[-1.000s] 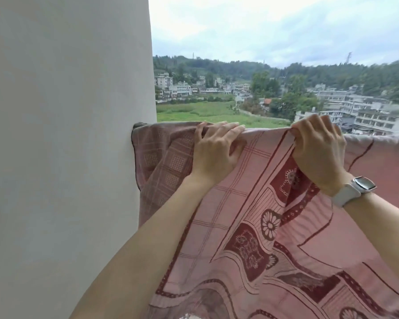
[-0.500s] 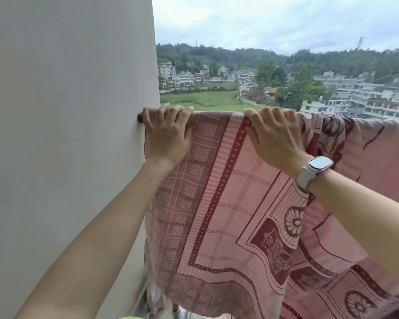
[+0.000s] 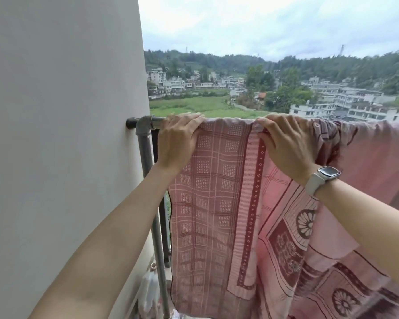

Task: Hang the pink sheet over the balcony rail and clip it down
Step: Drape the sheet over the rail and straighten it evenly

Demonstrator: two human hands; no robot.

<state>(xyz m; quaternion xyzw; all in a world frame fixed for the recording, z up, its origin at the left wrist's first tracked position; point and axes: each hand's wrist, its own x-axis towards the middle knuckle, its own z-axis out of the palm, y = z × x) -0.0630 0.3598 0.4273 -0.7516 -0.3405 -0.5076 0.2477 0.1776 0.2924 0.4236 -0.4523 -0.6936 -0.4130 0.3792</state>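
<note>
- Far left: plain pale wall (image 3: 60, 134). The balcony rail (image 3: 156, 122) comes out of it through a grey elbow joint, with a post dropping below. Only a short stub of bare pipe shows before the cloth begins.
- Your left hand (image 3: 177, 139) sits on the rail right at the sheet's left edge, fingers curled over the top and gripping cloth against pipe. The bare stub is just beside your knuckles.
- The pink sheet (image 3: 217, 192) is draped over the rail and hangs down on your side. The left panel, checked and dotted, falls fairly flat between your two hands.
- Your right hand (image 3: 288, 143) also grips the sheet on the rail, fingers hooked over the top fold. A pale watch (image 3: 323, 178) is on that wrist.
- Right of that hand the sheet bunches into gathers along the rail and runs out of frame, so that stretch is not yet spread.
- Handling, as a judgement: thin, soft, light cloth. It slides readily on smooth pipe and a breeze could lift it. Take hold at the top fold, pinching both layers against the rail.
- No clips visible anywhere. How much cloth hangs on the far side cannot be told.
</note>
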